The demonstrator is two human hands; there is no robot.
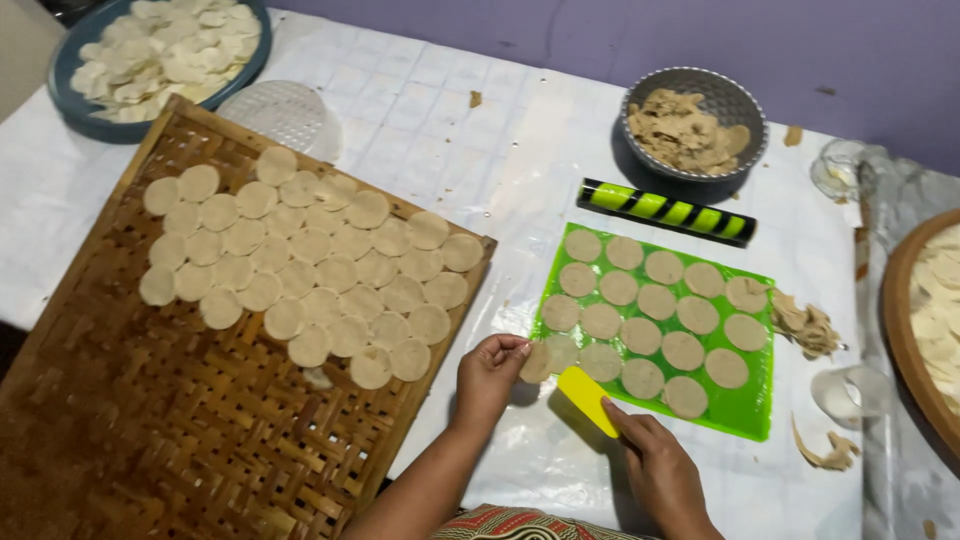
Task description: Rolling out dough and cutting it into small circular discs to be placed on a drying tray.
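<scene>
I am watching both hands working at the near-left corner of the green mat (745,425). My left hand (487,372) is pinching a dough round (536,362) between thumb and fingertips — fingers curled in, closed on its left edge, with the round partly lifted off the mat corner. My right hand (655,462) is gripping a yellow scraper (587,398), fingers wrapped over its near end. The scraper's long axis is running diagonally, from the right hand up and to the left, its blade pointing at the pinched round and lying just beside it, apparently touching or under its edge — I cannot tell which. So the round is lying just left of the blade tip, with the left hand nearer to it. The remaining rounds are sitting in rows on the mat to the right. Left of the left hand, the bamboo tray (150,440) is carrying many overlapping rounds, its near part bare. Across the bench (480,150) a striped roller (667,211) is lying, beyond it a bowl (745,105) of scraps.
</scene>
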